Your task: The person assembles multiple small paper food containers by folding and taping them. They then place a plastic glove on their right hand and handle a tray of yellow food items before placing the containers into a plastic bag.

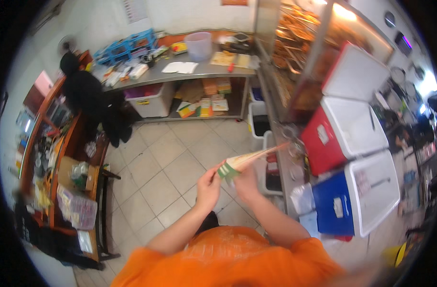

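Observation:
In front of my orange shirt, above the tiled floor, I hold a flat packet that looks like paper. It is cream with a green and white end, and it tapers to a thin, blurred tip at the right. My left hand is closed on the green end, thumb and fingers pinching its edge. Against the packet's underside is my right hand. It is smeared by motion and its fingers are hidden behind the packet, so their grip does not show.
At right, a steel counter runs beside a red cooler and a blue cooler, both with raised lids. A lit food cabinet stands behind. A cluttered steel table is ahead. A person in black stands at left near wooden shelves.

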{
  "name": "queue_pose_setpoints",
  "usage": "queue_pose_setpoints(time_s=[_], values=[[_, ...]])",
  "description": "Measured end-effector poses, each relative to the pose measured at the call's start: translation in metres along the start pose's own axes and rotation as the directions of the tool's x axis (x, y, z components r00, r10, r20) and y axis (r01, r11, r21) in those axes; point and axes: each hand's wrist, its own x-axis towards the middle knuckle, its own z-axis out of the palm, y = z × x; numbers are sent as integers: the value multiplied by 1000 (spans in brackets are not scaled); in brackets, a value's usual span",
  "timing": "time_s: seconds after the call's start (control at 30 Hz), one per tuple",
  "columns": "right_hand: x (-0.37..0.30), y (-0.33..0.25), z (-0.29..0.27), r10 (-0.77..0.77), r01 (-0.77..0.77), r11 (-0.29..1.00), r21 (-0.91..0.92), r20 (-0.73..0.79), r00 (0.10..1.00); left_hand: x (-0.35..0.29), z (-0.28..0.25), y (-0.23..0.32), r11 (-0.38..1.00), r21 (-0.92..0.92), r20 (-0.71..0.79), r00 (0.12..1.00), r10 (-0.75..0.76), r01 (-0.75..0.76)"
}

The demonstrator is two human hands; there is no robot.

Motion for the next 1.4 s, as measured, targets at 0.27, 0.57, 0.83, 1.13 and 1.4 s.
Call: queue_pose_setpoints(time_s=[0.27,0.57,0.83,1.13,1.4], values=[[123,-27,75,-597,359,597,-717,-98,796,180,-132,-36,934,326,-436,900,9,149],[256,47,102,69,-81,993,-88,-133,989,283,-188,-138,884,-100,-348,816,-462,458],[381,65,111,-107,6,840,-543,-155,982,373,-150,-177,814,-165,-221,783,-581,558],[594,10,97,-274,305,845,-439,134,952,566,-171,-173,857,-65,-273,817,-508,512],[721,-79,146,-2,-12,982,187,74,997,680,-142,-87,976,136,-429,898,-94,167]])
